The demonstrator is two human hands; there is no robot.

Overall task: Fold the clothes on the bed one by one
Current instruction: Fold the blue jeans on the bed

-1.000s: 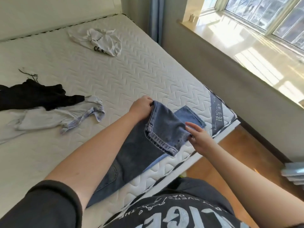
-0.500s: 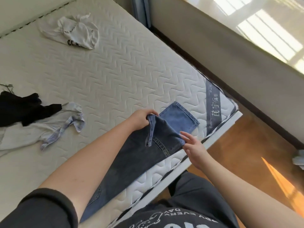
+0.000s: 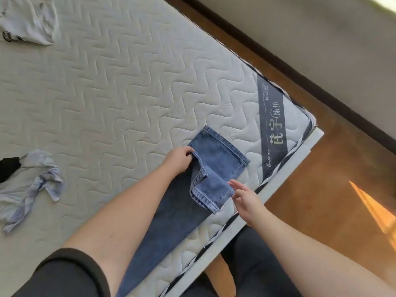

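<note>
**Jeans leg doubled back at the mattress corner**

Here the left hand [image 3: 179,158] has its fingers curled round the folded edge of the blue jeans [image 3: 216,161], pinching the denim just left of the frame's centre. The right hand [image 3: 246,197] is slack, its fingers straight and spread, the tips just beside the doubled-back hem and holding nothing. The jeans lie along the near edge of the quilted mattress [image 3: 120,88], one leg end flat toward the right of centre, the other leg turned back over it, the rest running down to the lower left under the left forearm. A dark label band [image 3: 273,127] crosses the mattress corner at right. A crumpled pale shirt [image 3: 32,187] lies at the left edge, a white printed garment [image 3: 27,20] in the upper left. Wooden floor [image 3: 334,179] fills the right.
</note>
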